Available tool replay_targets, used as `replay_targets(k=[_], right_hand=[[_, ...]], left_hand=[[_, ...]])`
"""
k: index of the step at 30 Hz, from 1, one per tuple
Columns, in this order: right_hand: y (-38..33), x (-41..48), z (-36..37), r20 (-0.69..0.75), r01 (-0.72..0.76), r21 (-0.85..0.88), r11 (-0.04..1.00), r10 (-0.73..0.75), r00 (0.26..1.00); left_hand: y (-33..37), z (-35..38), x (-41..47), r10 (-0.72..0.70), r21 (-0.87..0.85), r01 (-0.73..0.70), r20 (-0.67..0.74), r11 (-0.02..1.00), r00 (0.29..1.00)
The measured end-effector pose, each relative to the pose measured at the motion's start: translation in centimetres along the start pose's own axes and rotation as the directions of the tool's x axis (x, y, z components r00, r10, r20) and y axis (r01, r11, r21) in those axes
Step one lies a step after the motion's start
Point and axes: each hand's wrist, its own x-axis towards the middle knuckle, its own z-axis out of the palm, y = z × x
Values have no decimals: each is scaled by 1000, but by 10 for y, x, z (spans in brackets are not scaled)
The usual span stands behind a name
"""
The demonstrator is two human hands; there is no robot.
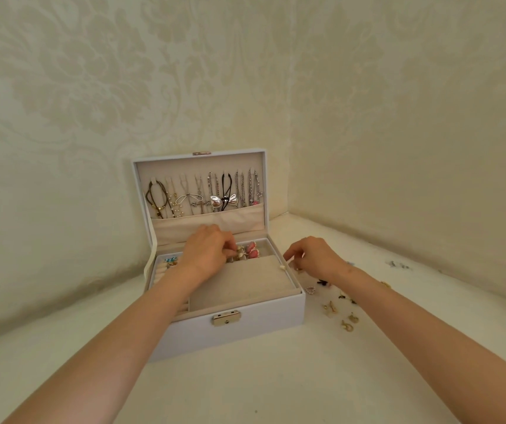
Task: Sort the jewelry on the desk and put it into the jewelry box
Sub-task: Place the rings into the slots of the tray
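Head view: my left hand (207,252) pinches a small gold piece (239,251) at the far compartment of the open jewelry box (245,322). My right hand (314,258) hovers just right of it, fingers curled; contents indiscernible. Loose earrings (349,321) lie right.

**Inspector:** Left hand (207,250), status?
**Recorder:** Bare forearm extended forward, palm down. Fingers curled, thumb and fingertips pinching a small piece (235,251).
**Inspector:** Right hand (314,257)?
**Recorder:** Bare forearm reaching in from the right, wrist bent, palm down. Fingers curled downward, index finger (289,258) stretched leftward. Whether it grips anything cannot be determined.
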Motion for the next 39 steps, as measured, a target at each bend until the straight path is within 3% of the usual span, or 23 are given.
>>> replay_targets(k=[4,9,22,27,39], right_hand=[[-6,2,-2,-126,26,128,991,-10,992],[-10,3,-2,-206,76,251,965,-24,978],[-5,4,3,-205,88,315,945,-23,979],[-3,5,4,-207,85,321,943,-18,978],[-3,4,4,-201,79,334,939,-10,980]], left_hand=[[8,-1,4,-14,121,6,67,993,998],[16,-3,14,-99,112,83,154,990,983],[-3,-11,9,-47,-118,66,154,991,987],[-6,-11,7,-30,-258,46,64,965,997],[-8,-3,6,37,-138,-36,6,990,999]])
